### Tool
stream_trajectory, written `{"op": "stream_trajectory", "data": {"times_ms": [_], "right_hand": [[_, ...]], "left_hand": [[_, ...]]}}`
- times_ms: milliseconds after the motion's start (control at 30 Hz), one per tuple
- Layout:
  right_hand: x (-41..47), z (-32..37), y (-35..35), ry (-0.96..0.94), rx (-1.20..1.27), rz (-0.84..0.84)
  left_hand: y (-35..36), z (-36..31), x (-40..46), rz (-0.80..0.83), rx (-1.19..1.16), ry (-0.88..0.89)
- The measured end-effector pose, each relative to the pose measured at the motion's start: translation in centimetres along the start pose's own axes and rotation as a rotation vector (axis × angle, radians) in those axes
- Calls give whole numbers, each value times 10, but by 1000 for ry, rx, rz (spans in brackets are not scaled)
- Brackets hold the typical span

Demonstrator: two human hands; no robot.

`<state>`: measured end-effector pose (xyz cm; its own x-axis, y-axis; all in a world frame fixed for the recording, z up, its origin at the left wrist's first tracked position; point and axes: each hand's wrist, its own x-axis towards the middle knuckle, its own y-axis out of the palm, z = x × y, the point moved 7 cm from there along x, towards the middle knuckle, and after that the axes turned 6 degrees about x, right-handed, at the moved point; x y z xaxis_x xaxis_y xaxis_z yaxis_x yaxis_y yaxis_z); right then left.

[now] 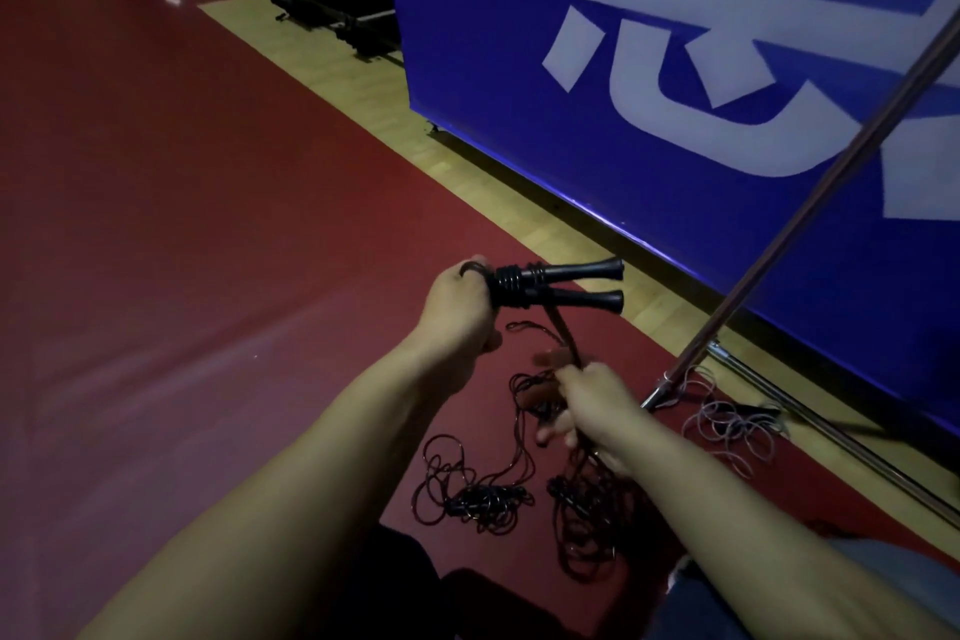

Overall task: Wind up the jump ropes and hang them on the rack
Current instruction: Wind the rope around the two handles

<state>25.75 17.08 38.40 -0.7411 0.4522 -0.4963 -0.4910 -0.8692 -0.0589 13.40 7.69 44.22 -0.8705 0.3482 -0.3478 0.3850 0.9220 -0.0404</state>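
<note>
My left hand [460, 309] grips the near ends of two black jump-rope handles [566, 285], held side by side and pointing right. A few turns of dark cord are wound around them close to my fingers. From the handles the cord [563, 340] runs down into my right hand [592, 405], which holds it a little lower and to the right. Under my hands, more dark ropes [483, 494] lie in loose tangles on the red floor. A pale rope [732, 424] is piled at the foot of a metal rack pole [810, 218].
A big blue banner [675, 68] with white lettering stands along the right side on a strip of wooden floor. The rack's base bars [831, 437] run along the floor at right. Black equipment [343, 10] sits far back. Red matting [182, 224] covers the left.
</note>
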Motion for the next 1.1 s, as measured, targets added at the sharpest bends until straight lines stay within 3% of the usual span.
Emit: {"op": "stream_trajectory", "data": {"times_ms": [67, 133, 233, 400, 467, 533, 733, 867, 1000, 1100], "right_hand": [[9, -1, -11, -65, 116, -78], [7, 13, -22, -244, 62, -159], [-10, 38, -17, -539, -63, -122], [-27, 45, -1, -866, -574, -160], [-19, 42, -2, -863, -793, -172], [-11, 40, -6, -764, -855, -151], [-5, 31, -7, -599, -373, 30], [5, 34, -18, -578, -455, -25], [13, 40, -32, -523, -444, -29], [5, 51, -48, -608, -496, -159]], "left_hand": [[-2, 2, 1, -18, -13, -17], [-16, 4, 11, -123, -87, -87], [-39, 9, 26, -270, -174, -191], [-35, 13, 22, -218, -285, -245], [-27, 12, 15, -121, -298, -249], [-20, 9, 9, -21, -262, -228], [-11, -1, -1, 176, -133, -172], [-11, -4, -2, 252, -43, -144], [5, 0, -24, 522, 429, -12], [10, 3, -30, 549, 694, 89]]}}
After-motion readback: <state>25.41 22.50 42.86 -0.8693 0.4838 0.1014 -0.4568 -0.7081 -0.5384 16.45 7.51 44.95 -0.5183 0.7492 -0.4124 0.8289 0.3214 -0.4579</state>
